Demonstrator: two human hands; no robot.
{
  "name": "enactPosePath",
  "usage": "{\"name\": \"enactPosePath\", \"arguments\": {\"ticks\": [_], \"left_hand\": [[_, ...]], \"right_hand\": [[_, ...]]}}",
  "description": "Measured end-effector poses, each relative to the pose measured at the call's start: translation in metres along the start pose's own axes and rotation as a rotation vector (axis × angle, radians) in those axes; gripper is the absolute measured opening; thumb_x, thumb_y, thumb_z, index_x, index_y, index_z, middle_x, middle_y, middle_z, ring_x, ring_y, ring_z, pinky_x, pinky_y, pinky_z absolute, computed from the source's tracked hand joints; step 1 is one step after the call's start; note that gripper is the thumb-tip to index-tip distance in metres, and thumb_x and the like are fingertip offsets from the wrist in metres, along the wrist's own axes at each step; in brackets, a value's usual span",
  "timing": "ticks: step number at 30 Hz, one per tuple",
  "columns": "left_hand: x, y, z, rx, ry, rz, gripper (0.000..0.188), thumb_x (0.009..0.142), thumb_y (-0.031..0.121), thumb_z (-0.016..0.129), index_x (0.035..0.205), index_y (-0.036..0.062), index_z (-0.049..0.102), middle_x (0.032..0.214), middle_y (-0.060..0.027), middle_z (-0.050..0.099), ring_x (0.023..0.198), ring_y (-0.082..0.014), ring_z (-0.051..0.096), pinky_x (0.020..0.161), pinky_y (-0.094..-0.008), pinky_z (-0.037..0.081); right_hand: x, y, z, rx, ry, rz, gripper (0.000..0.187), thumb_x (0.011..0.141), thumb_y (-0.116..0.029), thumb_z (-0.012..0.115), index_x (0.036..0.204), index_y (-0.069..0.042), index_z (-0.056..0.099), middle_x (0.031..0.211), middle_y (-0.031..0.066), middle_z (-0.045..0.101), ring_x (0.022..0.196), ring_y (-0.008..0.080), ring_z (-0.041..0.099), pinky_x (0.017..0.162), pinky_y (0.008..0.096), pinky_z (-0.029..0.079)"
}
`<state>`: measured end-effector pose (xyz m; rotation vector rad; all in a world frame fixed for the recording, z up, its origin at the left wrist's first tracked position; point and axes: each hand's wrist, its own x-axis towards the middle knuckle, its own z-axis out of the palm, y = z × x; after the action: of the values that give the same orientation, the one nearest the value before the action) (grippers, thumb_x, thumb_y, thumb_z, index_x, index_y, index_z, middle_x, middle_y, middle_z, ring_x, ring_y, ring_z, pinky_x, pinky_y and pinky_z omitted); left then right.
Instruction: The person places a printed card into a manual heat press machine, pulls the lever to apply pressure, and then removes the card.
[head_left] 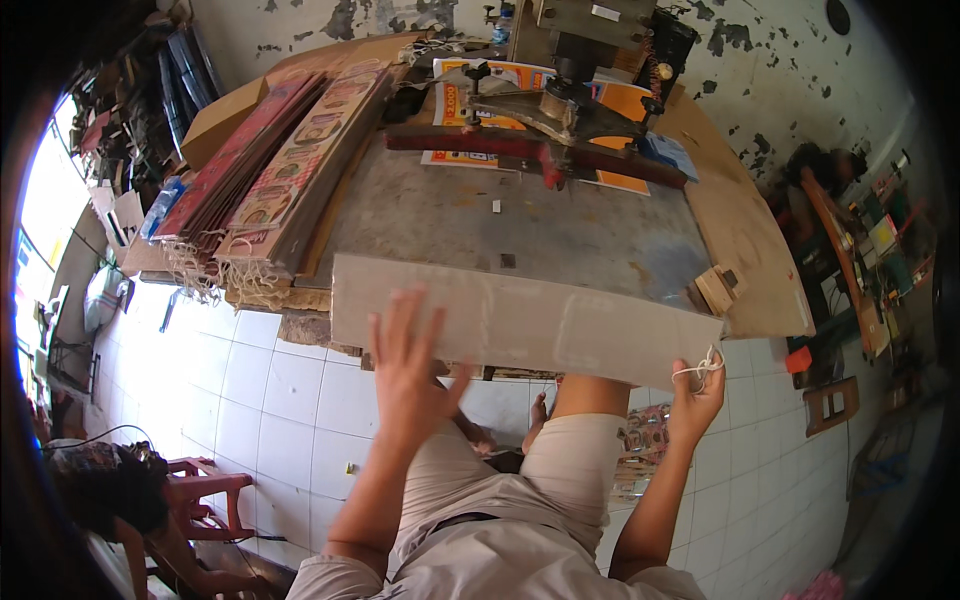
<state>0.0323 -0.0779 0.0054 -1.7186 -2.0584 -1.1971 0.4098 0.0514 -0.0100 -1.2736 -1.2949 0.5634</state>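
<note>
A long, pale grey-beige cardboard strip [520, 325] lies across the near edge of the metal worktable, slanting down to the right and jutting over my lap. My right hand [697, 395] pinches its right end, where a loop of white string [700, 368] hangs by the fingers. Over the strip's left part, my left hand [408, 365] is spread with fingers apart, slightly blurred; whether it touches the surface I cannot tell. Beyond the strip stands a press with a red crossbar [470, 142] and a metal arm [545, 108].
Stacks of printed cardboard strips [305, 165] with strings fill the table's left side. A small wooden block [716, 290] sits at the right near edge. A red stool [210, 492] and a person [110, 500] are at lower left; another person [830, 175] is at far right.
</note>
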Motion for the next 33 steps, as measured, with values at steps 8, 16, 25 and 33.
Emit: {"name": "enactPosePath", "arguments": {"ticks": [8,16,25,33], "left_hand": [[-0.028,0.018,0.045,0.027,-0.262,0.061,0.081,0.093,0.039,0.081,0.162,0.0087,0.051,0.181,-0.0095,0.033,0.169,-0.0320,0.025,0.134,-0.0630,0.015],[-0.026,0.021,0.045,-0.012,-0.219,0.041,0.078,0.092,0.038,0.083,0.159,0.0080,0.055,0.180,-0.0080,0.035,0.167,-0.0308,0.029,0.134,-0.0615,0.016],[-0.038,0.002,0.036,-0.446,0.360,0.238,0.091,0.098,0.047,0.077,0.167,0.0028,0.036,0.168,-0.0264,0.041,0.155,-0.0393,0.046,0.124,-0.0567,0.040],[-0.011,0.015,-0.018,-0.732,0.833,-0.076,0.124,0.094,0.072,0.075,0.172,0.0011,0.011,0.160,-0.0253,0.046,0.138,-0.0369,0.058,0.108,-0.0496,0.056]], "right_hand": [[-0.033,-0.012,-0.025,-0.049,0.077,-0.140,0.060,0.100,-0.004,0.081,0.152,0.005,0.052,0.134,0.0123,0.067,0.115,0.0179,0.067,0.096,0.0308,0.058],[-0.084,-0.046,-0.052,0.006,0.096,-0.310,0.061,0.102,-0.017,0.080,0.150,0.008,0.051,0.140,0.0161,0.063,0.124,0.0230,0.062,0.108,0.0373,0.050],[-0.010,0.011,-0.114,0.316,0.050,-0.317,0.044,0.100,-0.028,0.083,0.127,-0.009,0.054,0.116,0.0037,0.059,0.134,0.0255,0.058,0.124,0.0502,0.035],[0.047,0.033,-0.103,0.363,0.038,-0.496,0.026,0.104,-0.012,0.068,0.095,-0.013,0.044,0.127,0.0146,0.061,0.156,0.0413,0.046,0.137,0.0667,0.020]]}}
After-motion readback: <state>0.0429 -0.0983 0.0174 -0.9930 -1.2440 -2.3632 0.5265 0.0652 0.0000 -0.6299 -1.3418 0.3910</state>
